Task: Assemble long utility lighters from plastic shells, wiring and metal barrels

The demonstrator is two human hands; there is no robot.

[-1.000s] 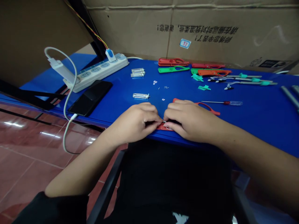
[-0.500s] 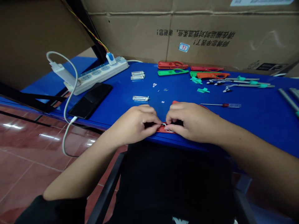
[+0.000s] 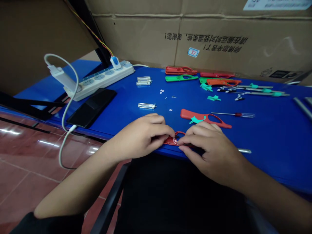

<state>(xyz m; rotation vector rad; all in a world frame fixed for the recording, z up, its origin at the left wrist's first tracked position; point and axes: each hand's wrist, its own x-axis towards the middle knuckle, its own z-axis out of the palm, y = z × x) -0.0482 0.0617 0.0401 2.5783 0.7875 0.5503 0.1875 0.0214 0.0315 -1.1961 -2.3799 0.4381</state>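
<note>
Pinching from both sides, the left hand (image 3: 138, 138) and right hand (image 3: 209, 151) hold a small red plastic piece (image 3: 169, 141) with a bent wire (image 3: 175, 140) at the edge of the blue table (image 3: 268, 165). Just beyond the grip lies a longer red plastic handle (image 3: 202, 117) under a teal clip (image 3: 197, 120), with a screwdriver (image 3: 234, 114) beside it.

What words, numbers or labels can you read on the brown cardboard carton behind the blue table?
"师傅您辛苦了!" and "请在搬运时对我温柔些,谢谢您!": upside-down black print on the brown cardboard carton.
"37": small white blue-edged sticker.
White label at the top edge and dark rectangular label at lower right: too blurred to read.
</note>
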